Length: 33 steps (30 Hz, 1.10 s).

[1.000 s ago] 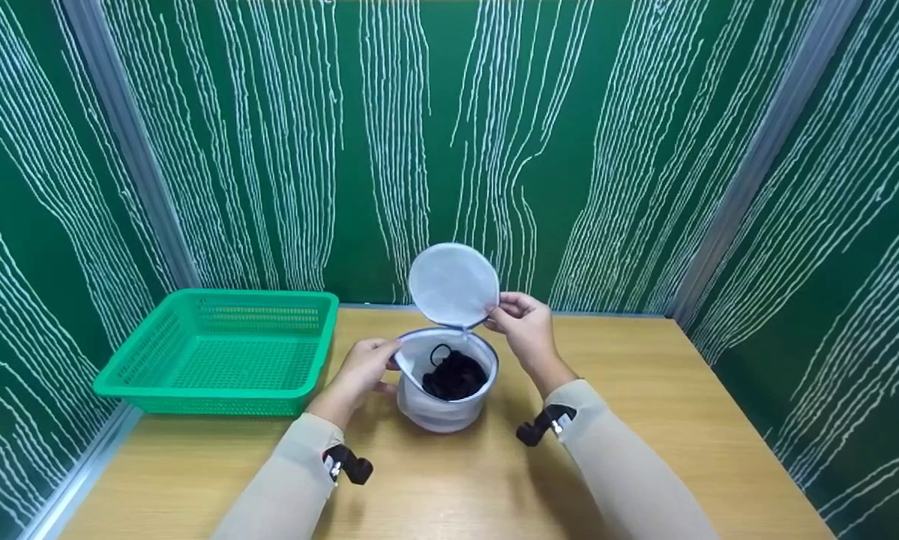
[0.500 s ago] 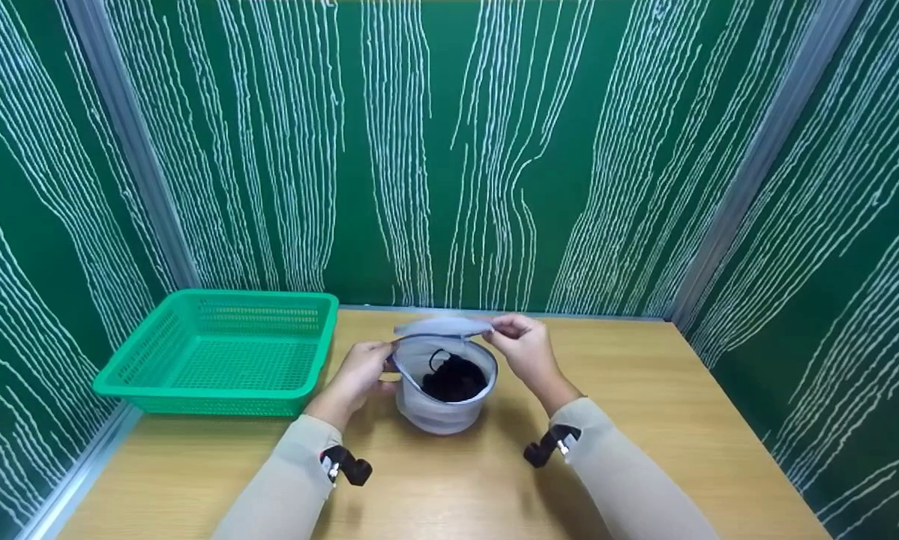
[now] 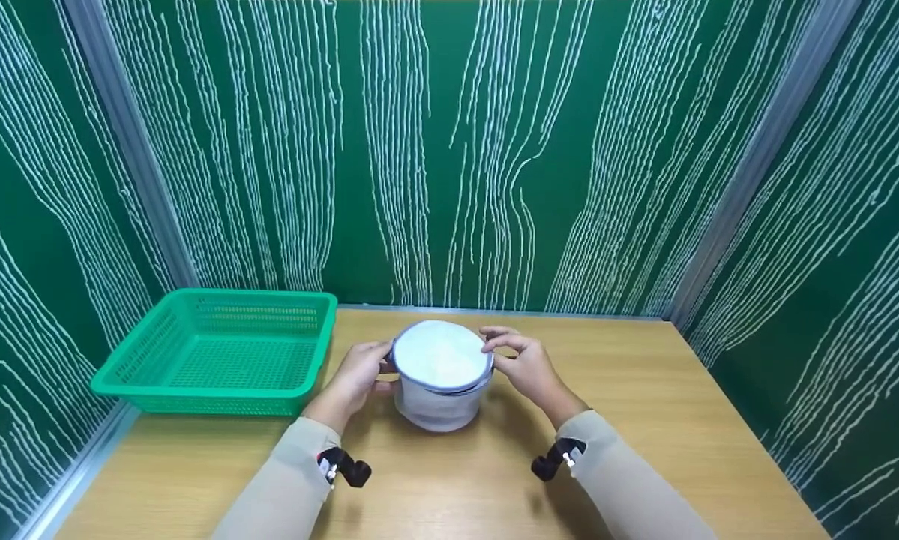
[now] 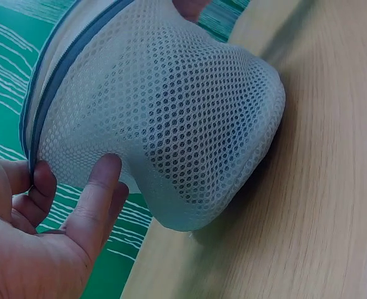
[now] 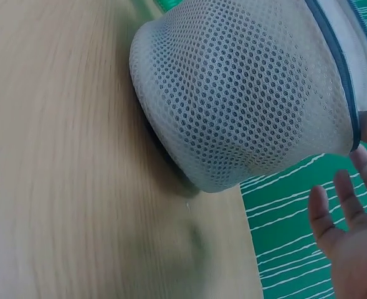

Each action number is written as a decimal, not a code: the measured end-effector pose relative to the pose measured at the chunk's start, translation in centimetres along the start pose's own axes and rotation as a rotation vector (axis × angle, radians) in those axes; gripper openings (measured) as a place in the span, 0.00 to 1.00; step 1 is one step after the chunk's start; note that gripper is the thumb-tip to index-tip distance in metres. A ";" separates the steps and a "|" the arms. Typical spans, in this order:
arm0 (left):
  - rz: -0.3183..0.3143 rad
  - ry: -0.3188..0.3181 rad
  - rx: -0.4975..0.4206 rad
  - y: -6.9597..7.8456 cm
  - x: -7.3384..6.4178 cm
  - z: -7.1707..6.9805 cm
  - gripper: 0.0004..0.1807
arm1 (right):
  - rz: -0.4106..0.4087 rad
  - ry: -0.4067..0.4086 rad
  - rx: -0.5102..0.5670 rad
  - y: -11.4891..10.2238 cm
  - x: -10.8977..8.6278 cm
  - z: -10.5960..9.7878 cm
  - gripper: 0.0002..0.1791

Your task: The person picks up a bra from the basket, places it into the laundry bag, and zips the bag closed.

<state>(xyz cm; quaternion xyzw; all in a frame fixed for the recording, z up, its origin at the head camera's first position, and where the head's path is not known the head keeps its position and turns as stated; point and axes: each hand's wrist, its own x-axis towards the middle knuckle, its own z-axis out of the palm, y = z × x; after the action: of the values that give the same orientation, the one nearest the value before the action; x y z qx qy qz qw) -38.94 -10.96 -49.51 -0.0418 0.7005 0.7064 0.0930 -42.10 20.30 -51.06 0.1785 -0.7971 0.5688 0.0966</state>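
Note:
A round white mesh laundry bag point(image 3: 438, 409) with a blue zipper edge stands on the table, its flat lid point(image 3: 442, 356) lying over the opening. Whatever is inside is hidden from above. On the left side, my left hand point(image 3: 363, 371) pinches the bag's zippered rim, and in the left wrist view its lower fingers point(image 4: 96, 205) extend along the mesh wall. My right hand point(image 3: 528, 367) holds the rim and lid edge at the right between thumb and forefinger; the right wrist view shows its other fingers point(image 5: 323, 218) spread away from the mesh.
A green perforated plastic basket point(image 3: 217, 360) sits to the left on the wooden table point(image 3: 629, 420). Green walls point(image 3: 606, 247) with white wavy lines enclose the back and both sides of the table.
My right hand has swung the lid down from upright onto the bag's opening, covering the black item inside. My left hand has kept its grip on the rim.

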 end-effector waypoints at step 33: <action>0.075 0.036 0.530 4.4 3.7 3.7 0.30 | 0.283 -0.026 0.056 -1.7 1.0 1.4 0.20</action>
<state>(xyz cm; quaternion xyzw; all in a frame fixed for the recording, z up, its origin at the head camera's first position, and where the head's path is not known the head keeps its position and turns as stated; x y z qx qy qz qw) -43.12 -7.04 -45.87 -0.0027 0.8635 0.5006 0.0618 -42.25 18.29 -49.71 0.0742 -0.7991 0.5965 0.0001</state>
